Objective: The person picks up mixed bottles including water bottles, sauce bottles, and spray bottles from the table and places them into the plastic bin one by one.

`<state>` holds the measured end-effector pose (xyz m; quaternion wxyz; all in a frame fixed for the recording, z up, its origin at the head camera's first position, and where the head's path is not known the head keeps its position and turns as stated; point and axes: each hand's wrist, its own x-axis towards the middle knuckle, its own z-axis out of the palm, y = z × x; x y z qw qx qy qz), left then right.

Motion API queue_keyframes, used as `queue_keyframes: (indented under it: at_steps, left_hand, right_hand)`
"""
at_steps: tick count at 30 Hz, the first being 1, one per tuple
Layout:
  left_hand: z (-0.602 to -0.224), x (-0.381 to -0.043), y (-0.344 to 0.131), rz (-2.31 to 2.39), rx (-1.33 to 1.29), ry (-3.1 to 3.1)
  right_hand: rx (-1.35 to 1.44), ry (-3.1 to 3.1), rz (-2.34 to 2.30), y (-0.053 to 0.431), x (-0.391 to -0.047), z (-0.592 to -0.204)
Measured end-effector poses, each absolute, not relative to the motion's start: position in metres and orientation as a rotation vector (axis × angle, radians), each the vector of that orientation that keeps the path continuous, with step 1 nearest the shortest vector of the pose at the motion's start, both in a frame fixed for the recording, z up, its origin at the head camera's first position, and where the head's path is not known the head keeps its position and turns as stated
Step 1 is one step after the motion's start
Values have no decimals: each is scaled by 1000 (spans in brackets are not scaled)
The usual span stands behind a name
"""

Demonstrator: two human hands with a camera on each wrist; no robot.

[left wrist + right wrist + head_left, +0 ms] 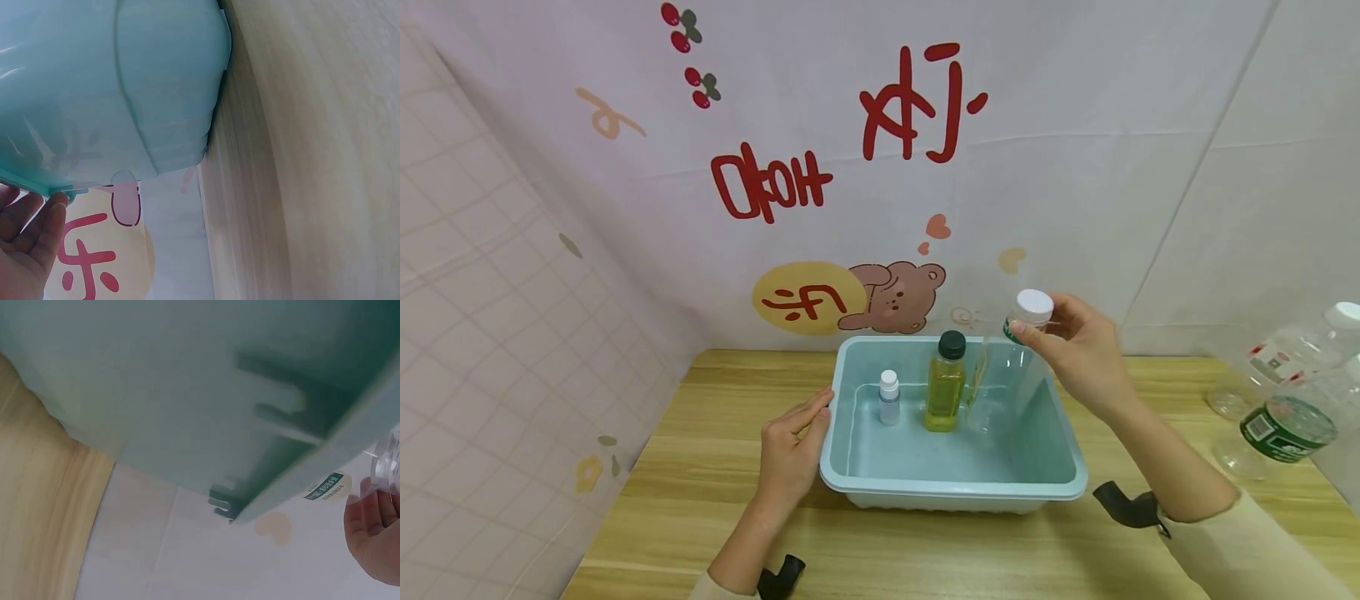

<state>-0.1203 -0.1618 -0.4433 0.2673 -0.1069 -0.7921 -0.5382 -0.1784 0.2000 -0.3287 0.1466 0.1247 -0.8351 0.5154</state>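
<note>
A light blue-green plastic basin point(955, 490) stands on the wooden table. My left hand point(793, 446) grips its left rim; in the left wrist view, the fingertips point(57, 201) meet the rim from outside. Over the basin's right rear part, my right hand point(1086, 358) holds a clear plastic bottle point(1034, 303) by its upper part, below the white cap. Its transparent lower body is inside the basin; whether it touches the bottom I cannot tell. Left of it stand a bottle of yellow-green liquid point(946, 387) with a dark green cap and a small white-capped bottle point(889, 400).
On the table's right side stand two clear bottles, one with a green label point(1288, 428) and another with a red-and-white label point(1273, 360). A printed cloth wall point(1075, 167) rises right behind the basin, and a second one point(497, 292) borders the left side.
</note>
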Motion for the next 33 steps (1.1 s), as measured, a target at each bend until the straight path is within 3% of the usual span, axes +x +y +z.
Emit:
queue_keyframes:
  at_steps: [33]
  left_hand:
    - [-444, -120, -161, -1429, -290, -2145]
  right_hand:
    - [464, -2513, 1434, 195, -188, -347]
